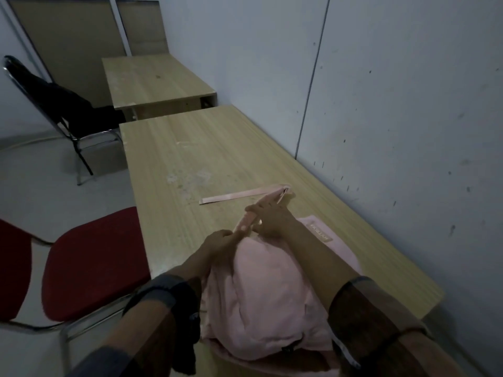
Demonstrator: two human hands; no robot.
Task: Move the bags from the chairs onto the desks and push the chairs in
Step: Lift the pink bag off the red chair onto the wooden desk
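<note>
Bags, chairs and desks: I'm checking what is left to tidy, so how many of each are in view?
Bags: 2, pink bag on the near desk, black bag on the far chair
Chairs: 2, the other being the red chair
Desks: 2, including the far desk
Total: 6

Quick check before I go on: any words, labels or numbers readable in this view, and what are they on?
Pink bag, small label patch near its top: white lettering is there, but it lies turned and blurred; not readable.
Near desk, far desk, red chair, wall: no text visible.
</note>
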